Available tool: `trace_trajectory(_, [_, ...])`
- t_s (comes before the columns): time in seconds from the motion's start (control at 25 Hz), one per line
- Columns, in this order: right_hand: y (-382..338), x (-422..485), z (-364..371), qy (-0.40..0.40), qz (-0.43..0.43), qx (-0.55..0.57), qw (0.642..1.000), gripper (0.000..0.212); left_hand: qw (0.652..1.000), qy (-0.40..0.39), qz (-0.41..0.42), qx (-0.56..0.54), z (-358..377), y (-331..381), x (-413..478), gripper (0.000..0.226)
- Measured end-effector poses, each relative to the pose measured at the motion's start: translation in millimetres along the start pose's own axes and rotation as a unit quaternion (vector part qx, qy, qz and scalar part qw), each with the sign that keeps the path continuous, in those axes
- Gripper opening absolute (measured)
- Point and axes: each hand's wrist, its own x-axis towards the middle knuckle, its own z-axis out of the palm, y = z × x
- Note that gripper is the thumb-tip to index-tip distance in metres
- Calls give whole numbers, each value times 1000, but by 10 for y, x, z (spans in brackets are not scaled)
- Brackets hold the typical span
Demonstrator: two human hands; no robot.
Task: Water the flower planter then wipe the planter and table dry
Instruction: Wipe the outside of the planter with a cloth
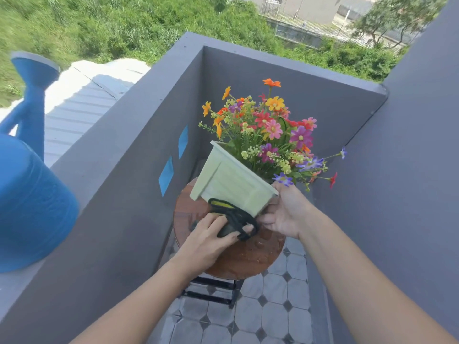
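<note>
A pale green planter (231, 180) full of colourful flowers (273, 130) is tipped away from me above the round brown table (248, 259). My right hand (285, 212) grips the planter's near right corner and holds it tilted. My left hand (211, 234) presses a dark cloth with a yellow patch (231, 214) against the planter's underside. Water drops lie on the table top near the cloth.
A blue watering can (32, 194) stands on the grey balcony ledge (119, 170) at the left. Grey walls close in the table on the left, back and right. Two blue tape patches (166, 175) mark the left wall. Tiled floor (273, 319) lies below.
</note>
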Motion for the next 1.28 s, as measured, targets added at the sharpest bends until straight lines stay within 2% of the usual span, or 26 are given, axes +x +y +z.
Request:
trace_trajectory(0.08, [28,-13,10,-5,-2,-5,1000,38,986,1,-156,-64,-52,135,227,54])
trace_trajectory(0.2, [47,-32,36,0,0,-31,1000,39,983,86,-164,-16,-33,248,555,54])
trace_trajectory(0.24, [44,-45,42,3,4,-35,999,38,969,104,-221,-30,-42,229,624,52])
trace_trajectory(0.36, [44,-61,44,5,18,-17,1000,32,872,141,-464,-66,18,182,684,48])
trace_trajectory(0.44, [46,-44,46,9,27,-2,1000,29,828,125,-539,-94,94,282,630,44])
trace_trajectory(0.52, [31,-76,65,12,26,6,1000,29,808,125,-551,-164,75,434,582,32])
trace_trajectory(0.56, [28,-87,60,14,25,4,1000,31,810,128,-541,-188,26,511,596,29])
trace_trajectory(0.68, [45,-111,36,15,3,3,1000,50,861,136,-446,-201,-169,673,803,41])
trace_trajectory(0.76, [71,-98,38,16,2,-1,1000,60,872,162,-423,-185,-253,600,1026,43])
trace_trajectory(0.8, [87,-90,51,16,3,-6,1000,53,863,174,-442,-173,-256,517,1101,40])
trace_trajectory(0.88, [80,-118,88,-1,14,-9,1000,34,822,168,-520,-159,-242,275,1140,33])
trace_trajectory(0.96, [86,-133,67,-8,8,-19,1000,34,770,152,-594,-177,-235,38,1073,33])
trace_trajectory(1.04, [110,-175,24,-17,0,-27,999,35,722,104,-651,-211,-274,-112,990,34])
trace_trajectory(1.08, [106,-206,8,-18,0,-31,999,35,686,85,-679,-247,-323,-173,967,34])
trace_trajectory(1.16, [105,-214,-64,-26,-18,-36,999,42,650,44,-696,-302,-425,-314,972,40])
trace_trajectory(1.28, [57,-200,-118,-31,-18,-62,997,75,639,-11,-663,-390,-587,-464,1036,65])
